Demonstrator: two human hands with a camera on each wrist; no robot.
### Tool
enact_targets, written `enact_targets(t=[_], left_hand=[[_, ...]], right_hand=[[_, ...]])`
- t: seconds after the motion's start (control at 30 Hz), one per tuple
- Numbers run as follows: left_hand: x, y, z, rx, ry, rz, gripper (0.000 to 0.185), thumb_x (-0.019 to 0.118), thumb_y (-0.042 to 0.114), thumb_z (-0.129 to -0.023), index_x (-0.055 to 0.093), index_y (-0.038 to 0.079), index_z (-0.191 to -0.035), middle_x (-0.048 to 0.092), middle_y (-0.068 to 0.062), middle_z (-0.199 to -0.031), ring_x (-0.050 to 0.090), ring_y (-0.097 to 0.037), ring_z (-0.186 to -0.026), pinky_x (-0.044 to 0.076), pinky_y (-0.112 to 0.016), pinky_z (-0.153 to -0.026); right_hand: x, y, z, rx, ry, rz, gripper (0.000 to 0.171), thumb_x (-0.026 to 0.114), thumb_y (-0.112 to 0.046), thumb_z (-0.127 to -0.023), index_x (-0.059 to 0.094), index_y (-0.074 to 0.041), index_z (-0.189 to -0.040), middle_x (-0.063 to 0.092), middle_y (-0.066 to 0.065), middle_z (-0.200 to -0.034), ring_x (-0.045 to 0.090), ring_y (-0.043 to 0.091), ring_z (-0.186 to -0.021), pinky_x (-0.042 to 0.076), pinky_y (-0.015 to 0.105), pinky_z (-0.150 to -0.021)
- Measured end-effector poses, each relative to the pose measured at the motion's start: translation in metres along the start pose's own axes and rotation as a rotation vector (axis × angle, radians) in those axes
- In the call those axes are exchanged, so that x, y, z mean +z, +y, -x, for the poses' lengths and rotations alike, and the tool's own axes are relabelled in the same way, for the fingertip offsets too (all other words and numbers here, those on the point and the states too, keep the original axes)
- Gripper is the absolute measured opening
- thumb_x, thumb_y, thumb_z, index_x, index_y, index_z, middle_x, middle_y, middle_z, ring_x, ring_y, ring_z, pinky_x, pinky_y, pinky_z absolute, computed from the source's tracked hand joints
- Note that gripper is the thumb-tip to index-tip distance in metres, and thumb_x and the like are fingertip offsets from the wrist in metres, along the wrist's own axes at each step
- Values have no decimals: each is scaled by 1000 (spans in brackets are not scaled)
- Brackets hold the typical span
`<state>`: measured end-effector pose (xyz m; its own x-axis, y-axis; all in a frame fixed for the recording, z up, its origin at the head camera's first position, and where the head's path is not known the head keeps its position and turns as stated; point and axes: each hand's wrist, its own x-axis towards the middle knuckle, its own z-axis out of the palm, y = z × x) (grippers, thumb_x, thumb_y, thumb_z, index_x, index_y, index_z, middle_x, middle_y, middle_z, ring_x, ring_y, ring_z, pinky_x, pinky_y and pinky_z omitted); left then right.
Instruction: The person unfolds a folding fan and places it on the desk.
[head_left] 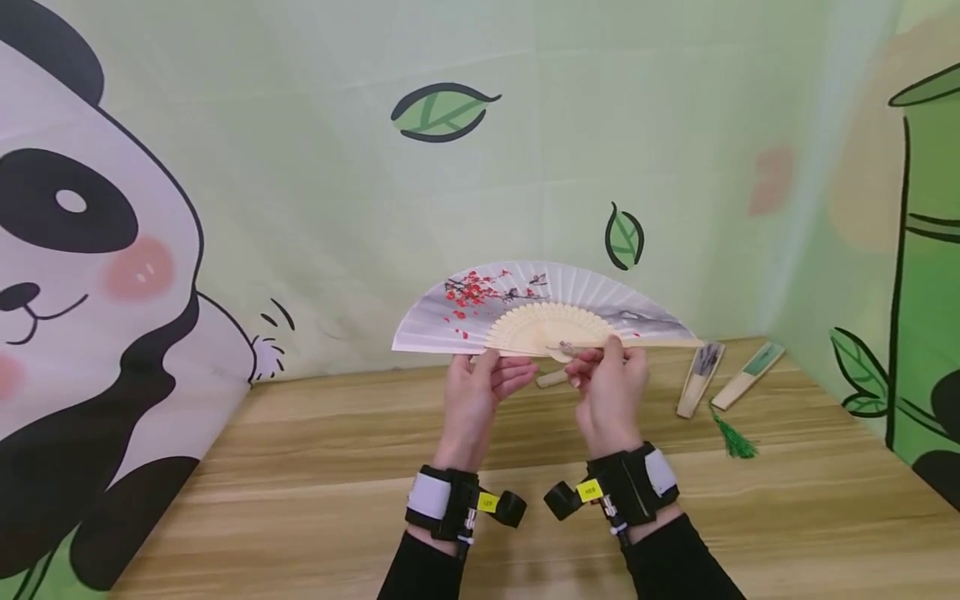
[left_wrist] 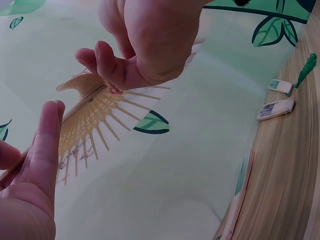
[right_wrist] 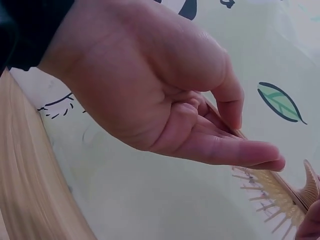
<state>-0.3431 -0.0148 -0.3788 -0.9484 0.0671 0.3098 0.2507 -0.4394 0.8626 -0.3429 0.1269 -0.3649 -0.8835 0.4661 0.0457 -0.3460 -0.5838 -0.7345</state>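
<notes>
Across both hands [head_left: 472, 398] [head_left: 613, 393], fan [head_left: 551, 321] (unfolded)

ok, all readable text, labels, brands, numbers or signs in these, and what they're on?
None readable.
Yellow label on left wristband: dark characters, too small and blurred to read.
Yellow tag on right wristband: same, unreadable.
Fan: printed blossoms and branches, no lettering I can make out.

A staged tabletop set, seemingly: a creased printed backdrop [head_left: 570, 150] at twelve o'clock, its cartoon panda [head_left: 97, 333] at nine, bamboo stalk [head_left: 930, 167] at three, wood-grain tabletop [head_left: 322, 450] at six.
</notes>
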Motion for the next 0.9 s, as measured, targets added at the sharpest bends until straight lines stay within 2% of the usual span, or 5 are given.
enact_targets(t=[0.27,0.47,0.57,0.7,0.9], left_hand=[[-13,6,-2,19,16,-13,29,44,13,-104,45,3,-132,67,-23,-100,71,-27,-89,55,-40,-86],[-42,13,-3,6,17,-21,24,44,13,-105,44,-1,-124,68,-24,-98,71,-26,-88,54,-39,-87],[-67,23,-4,-4,40,-28,21,44,14,-106,41,-1,-121,68,-22,-96,71,-24,-87,54,-37,-87],[-107,32,5,-52,122,0,20,40,12,-107,38,2,-123,70,-15,-92,71,-21,-86,54,-35,-87],[-178,47,21,-145,263,-25,18,37,11,-107,39,2,-123,70,-12,-89,71,-20,-86,53,-34,-89]], right_hand=[[11,13,6,25,0,-41,13,35,-18,-107,36,-6,-102,53,2,-68,57,12,-47,44,19,-44],[22,30,23,79,-10,2,14,33,-21,-108,36,-7,-106,53,5,-73,63,15,-53,52,22,-50],[38,45,31,120,-50,-20,16,32,-20,-108,36,-4,-107,56,8,-72,67,18,-57,55,25,-53],[62,75,46,231,-67,-67,15,31,-15,-108,35,0,-108,57,11,-71,68,20,-58,56,27,-53],[95,139,73,364,-37,-52,13,29,-8,-105,32,3,-109,56,15,-68,66,21,-53,55,27,-50]])
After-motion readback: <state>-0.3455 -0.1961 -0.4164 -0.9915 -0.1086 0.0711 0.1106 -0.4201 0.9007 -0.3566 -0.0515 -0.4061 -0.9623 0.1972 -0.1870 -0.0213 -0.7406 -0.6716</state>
